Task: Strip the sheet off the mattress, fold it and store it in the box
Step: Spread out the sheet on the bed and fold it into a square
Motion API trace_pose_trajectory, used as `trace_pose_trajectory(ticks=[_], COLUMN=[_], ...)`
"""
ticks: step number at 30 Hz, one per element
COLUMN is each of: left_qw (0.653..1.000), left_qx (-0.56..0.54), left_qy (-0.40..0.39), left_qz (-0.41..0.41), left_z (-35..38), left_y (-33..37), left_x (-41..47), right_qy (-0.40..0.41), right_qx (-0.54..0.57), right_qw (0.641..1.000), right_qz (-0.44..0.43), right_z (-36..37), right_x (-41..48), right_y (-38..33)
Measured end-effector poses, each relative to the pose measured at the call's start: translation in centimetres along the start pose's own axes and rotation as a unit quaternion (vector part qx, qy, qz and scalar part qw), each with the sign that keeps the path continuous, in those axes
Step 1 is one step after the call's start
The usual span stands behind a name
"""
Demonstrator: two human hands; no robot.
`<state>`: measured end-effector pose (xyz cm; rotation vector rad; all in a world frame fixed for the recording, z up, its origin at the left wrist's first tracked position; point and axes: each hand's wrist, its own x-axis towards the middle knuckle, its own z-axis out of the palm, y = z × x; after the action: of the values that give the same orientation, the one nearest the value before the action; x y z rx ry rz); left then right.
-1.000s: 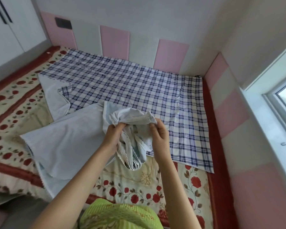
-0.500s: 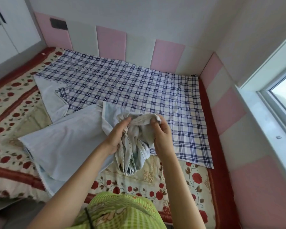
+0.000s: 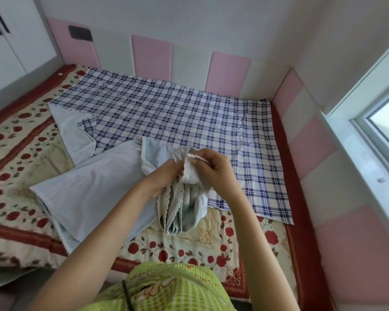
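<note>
Head view: both hands bunch the pleated, scallop-edged sheet (image 3: pixel 180 198).

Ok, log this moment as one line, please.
stage: gathering | left hand: gripping bunched plaid sheet | right hand: pinching its scalloped edge | sheet: mostly spread on floral mattress | box: unseen

The sheet (image 3: pixel 189 122) is thin matt plaid cloth with a plain pale underside; the mattress cover (image 3: pixel 200 245) is quilted floral fabric.
</note>
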<state>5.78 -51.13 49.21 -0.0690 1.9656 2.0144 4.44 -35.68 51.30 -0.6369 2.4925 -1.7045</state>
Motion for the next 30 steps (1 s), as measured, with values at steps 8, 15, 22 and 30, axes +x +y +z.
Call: trace_pose_trajectory(ticks=[8,15,22,30], left_qw=[0.990,0.987,0.977,0.975], left_qx=[0.128,0.150,0.160,0.174], left_qy=[-0.030,-0.046,-0.035,0.028], left_qz=[0.040,0.047,0.139,0.136], left_z=[0.6,0.9,-0.4,0.1], left_y=[0.4,0.3,0.8,-0.2], left_x=[-0.5,-0.5,-0.5,0.4], right_qy=[0.009,0.024,0.040,0.025], right_qx=[-0.007,0.098,-0.038,-0.153], right_qw=[0.999,0.991,0.998,0.987], right_qz=[0.035,0.088,-0.010,-0.045], right_z=[0.4,0.2,-0.8,-2.2], right_x=[0.9,0.6,2.1,1.9], right_y=[-0.6,-0.1,0.1,0.8])
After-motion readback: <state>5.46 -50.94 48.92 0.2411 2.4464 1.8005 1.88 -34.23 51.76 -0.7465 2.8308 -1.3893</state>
